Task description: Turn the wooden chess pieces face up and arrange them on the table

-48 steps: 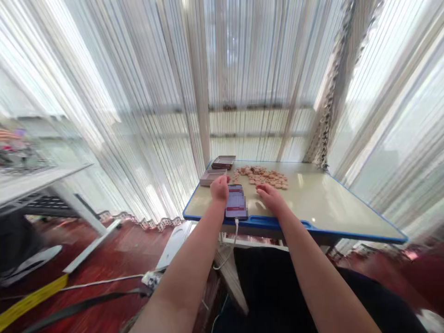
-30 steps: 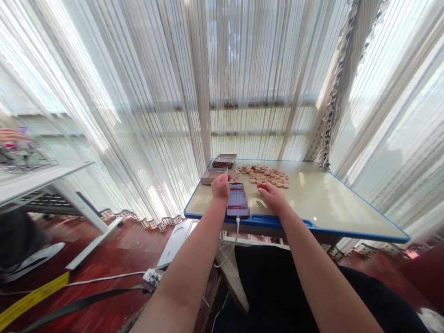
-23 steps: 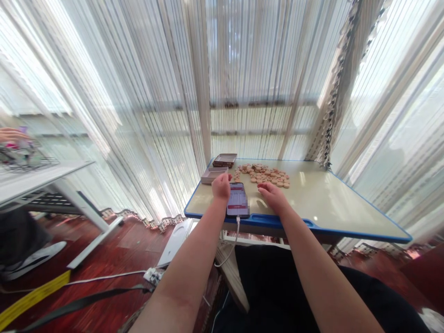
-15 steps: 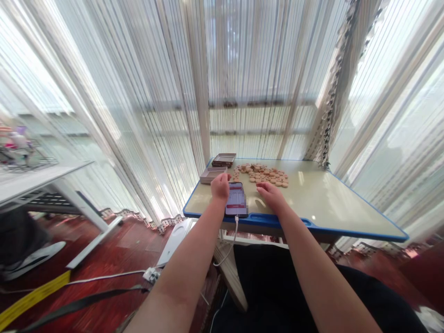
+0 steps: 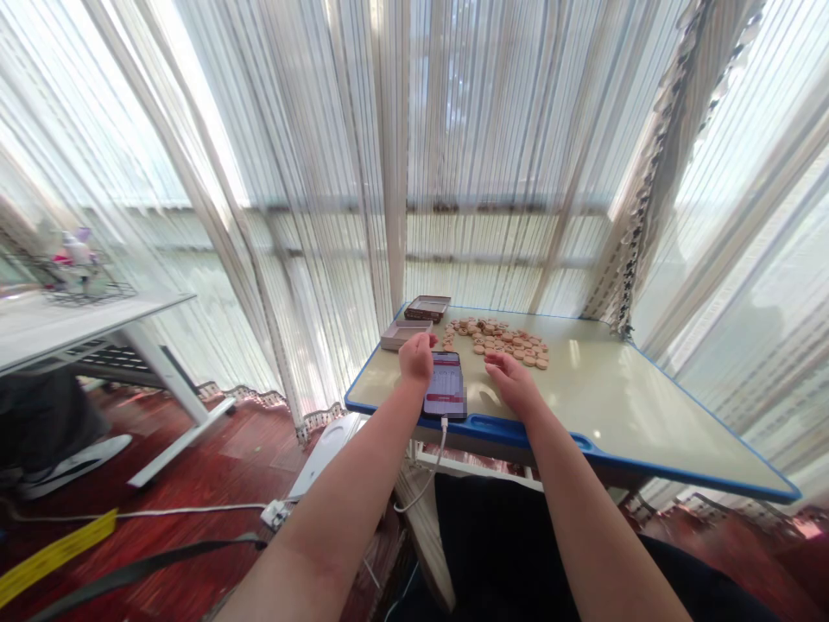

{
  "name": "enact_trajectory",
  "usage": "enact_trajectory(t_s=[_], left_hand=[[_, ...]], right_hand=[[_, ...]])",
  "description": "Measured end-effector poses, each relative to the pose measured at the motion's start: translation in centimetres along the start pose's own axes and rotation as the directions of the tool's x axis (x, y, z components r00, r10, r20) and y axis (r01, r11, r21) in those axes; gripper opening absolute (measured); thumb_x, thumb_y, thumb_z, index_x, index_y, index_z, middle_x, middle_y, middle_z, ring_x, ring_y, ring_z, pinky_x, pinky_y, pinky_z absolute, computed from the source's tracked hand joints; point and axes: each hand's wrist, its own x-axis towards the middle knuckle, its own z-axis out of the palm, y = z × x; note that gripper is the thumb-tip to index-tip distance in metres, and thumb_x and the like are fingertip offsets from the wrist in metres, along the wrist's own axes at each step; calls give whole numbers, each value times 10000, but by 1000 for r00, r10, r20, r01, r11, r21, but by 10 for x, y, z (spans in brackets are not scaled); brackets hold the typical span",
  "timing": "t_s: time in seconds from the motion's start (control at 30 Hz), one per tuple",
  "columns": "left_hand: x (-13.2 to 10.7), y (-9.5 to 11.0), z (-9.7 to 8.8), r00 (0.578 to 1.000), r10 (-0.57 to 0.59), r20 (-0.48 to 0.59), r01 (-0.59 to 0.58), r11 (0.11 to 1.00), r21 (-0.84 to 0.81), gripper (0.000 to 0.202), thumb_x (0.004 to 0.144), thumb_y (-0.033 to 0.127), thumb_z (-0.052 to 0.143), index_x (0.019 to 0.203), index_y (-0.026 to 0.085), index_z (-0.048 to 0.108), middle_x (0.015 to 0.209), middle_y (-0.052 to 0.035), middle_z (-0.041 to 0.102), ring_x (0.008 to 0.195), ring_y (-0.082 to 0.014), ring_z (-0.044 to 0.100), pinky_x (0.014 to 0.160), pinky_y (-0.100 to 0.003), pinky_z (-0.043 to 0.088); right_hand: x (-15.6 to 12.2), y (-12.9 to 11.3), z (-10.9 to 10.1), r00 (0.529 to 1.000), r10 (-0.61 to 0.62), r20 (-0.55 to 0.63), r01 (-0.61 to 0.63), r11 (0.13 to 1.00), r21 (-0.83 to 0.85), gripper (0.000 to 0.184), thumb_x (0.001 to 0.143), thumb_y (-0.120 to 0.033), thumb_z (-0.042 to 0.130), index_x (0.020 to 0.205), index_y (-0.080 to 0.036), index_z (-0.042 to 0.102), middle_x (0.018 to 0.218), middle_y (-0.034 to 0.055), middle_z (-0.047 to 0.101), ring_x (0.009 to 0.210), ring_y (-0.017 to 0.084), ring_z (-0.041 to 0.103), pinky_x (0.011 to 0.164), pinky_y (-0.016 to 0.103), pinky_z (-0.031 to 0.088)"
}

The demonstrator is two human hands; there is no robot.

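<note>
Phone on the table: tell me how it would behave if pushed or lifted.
The phone looks flat and rigid, lying face up on the glossy table, so it would probably slide rather than tip or roll. The cable plugged into its near end hangs over the table edge and may tug it back when lifted.

We see hard daylight pouring through the sheer curtains (image 5: 453, 155), bleaching the upper corners white and glaring off the table (image 5: 615, 389), a soft shadow beside the right hand (image 5: 515, 386), edges bowed and smeared by the wide lens.
</note>
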Motion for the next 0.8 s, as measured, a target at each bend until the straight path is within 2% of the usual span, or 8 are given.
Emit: enact_trajectory(t_s=[0.13, 0.23, 0.33, 0.4, 0.53, 0.63, 0.8], left_hand=[[4, 2, 3, 1000, -31, 3, 31, 998, -47, 300, 801, 251, 359, 740, 181, 645, 751, -51, 678, 745, -171, 630, 722, -316, 495], [9, 8, 4, 997, -68, 45, 74, 986, -147, 287, 809, 248, 375, 794, 171, 651, 830, -67, 687, 824, -176, 633, 784, -333, 494], [17, 20, 2, 993, 3, 116, 25, 969, -244, 314, 843, 267, 369, 955, 154, 641, 1035, -85, 655, 1023, -187, 576, 897, -357, 446], [24, 30, -1, 986, 47, 161, 1, 958, -285, 375, 884, 298, 319, 1106, 152, 583, 1186, -88, 581, 1141, -185, 497, 970, -373, 387], [41, 43, -9, 968, 130, 216, -69, 961, -268, 429, 921, 386, 270, 1251, 204, 476, 1345, -53, 439, 1270, -185, 343, 1059, -387, 265], [51, 39, -15, 954, 170, 245, -114, 967, -228, 449, 925, 425, 259, 1284, 224, 437, 1376, -29, 398, 1293, -179, 299, 1077, -373, 227], [63, 18, -22, 968, 124, 219, -86, 980, -178, 446, 932, 407, 232, 1266, 216, 458, 1360, -28, 422, 1280, -173, 324, 1071, -351, 243]], right_hand=[[-3, -5, 0, 998, 13, 58, -9, 997, -72, 261, 766, -305, 510, 981, -179, 586, 1031, 95, 641, 931, 204, 604, 852, 378, 463], [-3, -2, 0, 996, 4, 90, 2, 997, -73, 287, 772, -323, 512, 1013, -184, 581, 1070, 97, 627, 945, 210, 602, 847, 370, 467], [-2, 1, 1, 994, 4, 111, 8, 994, -112, 331, 774, -350, 510, 1050, -178, 574, 1075, 103, 623, 951, 219, 596, 852, 376, 464], [-2, 2, 2, 992, 14, 124, 6, 986, -165, 350, 783, -369, 497, 1069, -183, 569, 1076, 101, 621, 960, 228, 590, 865, 389, 454], [2, -2, 5, 992, 8, 130, 9, 991, -130, 398, 824, -401, 429, 1151, -192, 516, 1179, 109, 567, 1068, 235, 539, 920, 392, 424], [9, -8, 7, 993, 33, 114, -30, 999, -31, 459, 842, -409, 397, 1241, -185, 442, 1244, 121, 520, 1153, 231, 481, 967, 385, 394], [21, -25, 15, 988, 82, 134, -88, 995, 38, 490, 856, -454, 371, 1294, -239, 413, 1285, 94, 492, 1185, 240, 456, 975, 408, 391]])
